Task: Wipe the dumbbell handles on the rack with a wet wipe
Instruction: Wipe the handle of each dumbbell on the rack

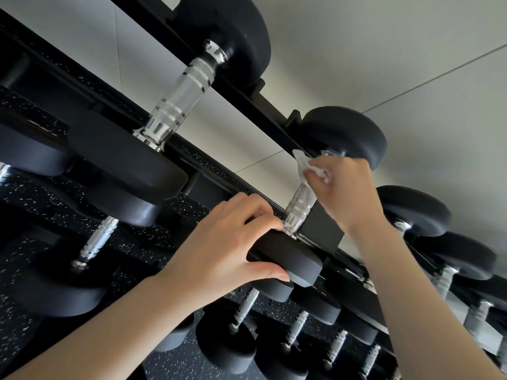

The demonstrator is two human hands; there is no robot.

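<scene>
Two hands on one dumbbell, top tier of rack. Left hand grip closed around near black head. Right hand grip pinches white wet wipe against knurled handle, near far head.

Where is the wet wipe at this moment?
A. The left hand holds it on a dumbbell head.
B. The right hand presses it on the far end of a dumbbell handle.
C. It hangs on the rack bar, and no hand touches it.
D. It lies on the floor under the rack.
B: the right hand holds the wet wipe against the far end of the dumbbell handle, while the left hand grips the near dumbbell head without any wipe.
</scene>
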